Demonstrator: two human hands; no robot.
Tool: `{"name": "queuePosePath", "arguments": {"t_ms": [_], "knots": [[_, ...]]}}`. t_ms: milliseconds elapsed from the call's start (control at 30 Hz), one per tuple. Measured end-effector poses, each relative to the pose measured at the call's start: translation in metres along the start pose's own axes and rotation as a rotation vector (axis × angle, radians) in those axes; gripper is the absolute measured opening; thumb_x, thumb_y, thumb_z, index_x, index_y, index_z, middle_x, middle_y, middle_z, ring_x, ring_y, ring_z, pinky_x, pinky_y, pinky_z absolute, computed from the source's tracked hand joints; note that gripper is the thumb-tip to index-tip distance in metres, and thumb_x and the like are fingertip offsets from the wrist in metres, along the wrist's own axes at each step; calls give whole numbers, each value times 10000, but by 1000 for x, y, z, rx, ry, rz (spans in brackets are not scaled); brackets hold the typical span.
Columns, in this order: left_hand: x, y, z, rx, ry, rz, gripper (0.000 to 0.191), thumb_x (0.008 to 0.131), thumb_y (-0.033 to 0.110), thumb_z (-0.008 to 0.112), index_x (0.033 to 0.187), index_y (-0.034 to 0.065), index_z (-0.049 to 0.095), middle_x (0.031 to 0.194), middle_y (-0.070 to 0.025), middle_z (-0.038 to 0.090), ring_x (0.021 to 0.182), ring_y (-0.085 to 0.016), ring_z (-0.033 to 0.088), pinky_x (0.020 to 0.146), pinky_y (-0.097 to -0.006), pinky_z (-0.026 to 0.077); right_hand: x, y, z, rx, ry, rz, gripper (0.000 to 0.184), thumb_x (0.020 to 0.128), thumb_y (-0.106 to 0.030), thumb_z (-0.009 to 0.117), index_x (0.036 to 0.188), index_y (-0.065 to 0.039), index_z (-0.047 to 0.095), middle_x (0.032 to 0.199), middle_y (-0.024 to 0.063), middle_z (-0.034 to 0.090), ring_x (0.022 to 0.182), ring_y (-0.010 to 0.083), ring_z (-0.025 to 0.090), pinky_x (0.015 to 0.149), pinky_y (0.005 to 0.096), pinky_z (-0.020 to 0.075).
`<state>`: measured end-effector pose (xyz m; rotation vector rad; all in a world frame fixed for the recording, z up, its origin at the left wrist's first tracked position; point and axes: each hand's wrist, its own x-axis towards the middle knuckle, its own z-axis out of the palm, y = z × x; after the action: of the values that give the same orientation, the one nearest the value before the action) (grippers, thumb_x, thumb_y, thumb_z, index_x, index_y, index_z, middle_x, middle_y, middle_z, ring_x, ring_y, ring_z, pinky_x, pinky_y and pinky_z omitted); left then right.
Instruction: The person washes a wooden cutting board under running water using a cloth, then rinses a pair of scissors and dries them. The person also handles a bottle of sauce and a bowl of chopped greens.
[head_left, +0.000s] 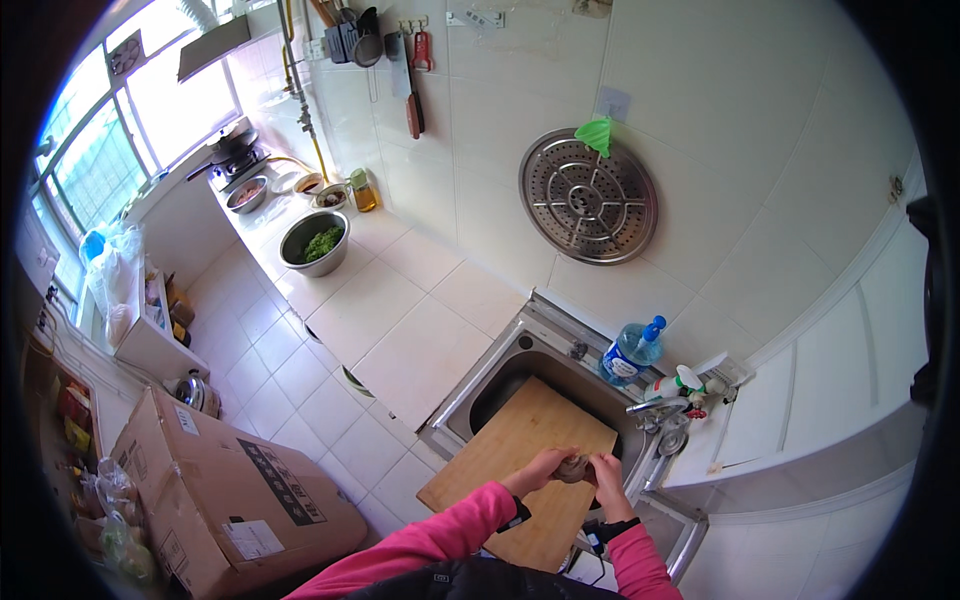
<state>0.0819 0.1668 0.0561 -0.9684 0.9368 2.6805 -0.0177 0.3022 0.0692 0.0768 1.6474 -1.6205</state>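
Observation:
My left hand (545, 466) and my right hand (607, 475) are together over a wooden cutting board (510, 457). Between them both hands grip a small crumpled greyish-brown bundle (572, 470). Whether it is cloth or something else is too small to tell. The board lies slanted across the stainless steel sink (456, 420) and covers much of its basin. Its near edge reaches toward my body.
A pump bottle (631, 352) and a faucet (660, 406) stand along the sink's far right side. On the tiled counter (420, 315) sits a steel bowl (294, 255) of chopped greens (324, 245). A large cardboard box (225, 487) occupies the floor at left. A steamer plate (589, 196) hangs on the wall.

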Motion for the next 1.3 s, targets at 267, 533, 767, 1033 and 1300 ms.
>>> {"name": "queuePosePath", "arguments": {"t_ms": [267, 533, 767, 1033, 1300], "knots": [[-19, 35, -2, 547, -377, -266, 275, 849, 166, 668, 1079, 38, 592, 1004, -48, 645, 891, -143, 639, 739, -276, 544, -9, -31, 19, -397, -83, -156, 94, 794, -36, 608, 862, 29, 607, 724, 53, 633, 600, 133, 624, 529, 266, 514], [-24, 49, -7, 211, -470, -360, 119, 833, 97, 663, 896, 58, 569, 785, -21, 576, 713, -105, 562, 560, -215, 437, -62, -73, 10, -1606, -317, -1386, 585, 761, -71, 607, 1328, -54, 465, 1441, 199, 360, 1218, 352, 476, 989, 419, 431], [-7, 39, 2, 462, -644, -513, 160, 841, 100, 646, 735, 116, 527, 666, 12, 517, 559, -90, 478, 482, -230, 346, -32, -53, 16, -1458, -381, -1500, 192, 804, -132, 575, 971, -40, 595, 1024, 117, 619, 949, 239, 607, 769, 344, 524], [18, 11, 5, 1590, 59, 573, 180, 783, 211, 621, 742, 36, 625, 766, -205, 658, 703, -351, 663, 591, -440, 517, 22, -18, 16, -1743, -247, -1167, 79, 733, -134, 598, 778, -77, 628, 689, 105, 650, 642, 293, 655, 543, 394, 516], [2, 0, -1, 1952, 20, 850, 143, 824, 128, 570, 938, 48, 538, 800, -176, 679, 695, -331, 680, 595, -414, 539, 48, 3, 4, -1176, -676, 259, 124, 797, -101, 499, 691, -80, 560, 588, 57, 557, 416, 165, 486, 374, 314, 373]]}}
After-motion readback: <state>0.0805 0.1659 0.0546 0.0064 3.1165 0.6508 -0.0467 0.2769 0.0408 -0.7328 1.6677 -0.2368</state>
